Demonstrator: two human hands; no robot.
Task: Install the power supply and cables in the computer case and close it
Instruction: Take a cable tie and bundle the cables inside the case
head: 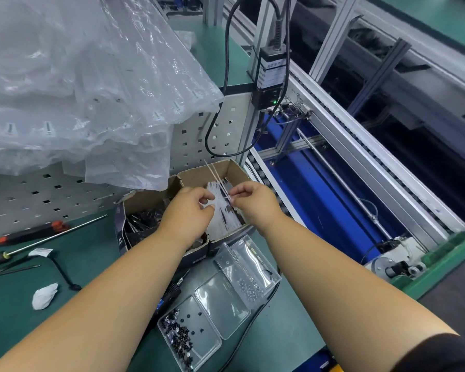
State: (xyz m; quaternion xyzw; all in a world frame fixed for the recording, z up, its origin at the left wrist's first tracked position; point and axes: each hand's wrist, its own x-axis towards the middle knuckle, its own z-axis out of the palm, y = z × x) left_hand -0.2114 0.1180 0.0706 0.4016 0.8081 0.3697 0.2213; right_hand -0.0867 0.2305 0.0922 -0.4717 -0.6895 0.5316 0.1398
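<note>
While the screwdriver (46,234) lies idle at nine o'clock, the left hand (189,210) curls its fingers into the white cable ties (223,210) in the cardboard box (234,170) at centre; the right hand (253,201), toward three o'clock, pinches a few. Likely gathering ties for cabling; next, separate them. No computer case shows.
</note>
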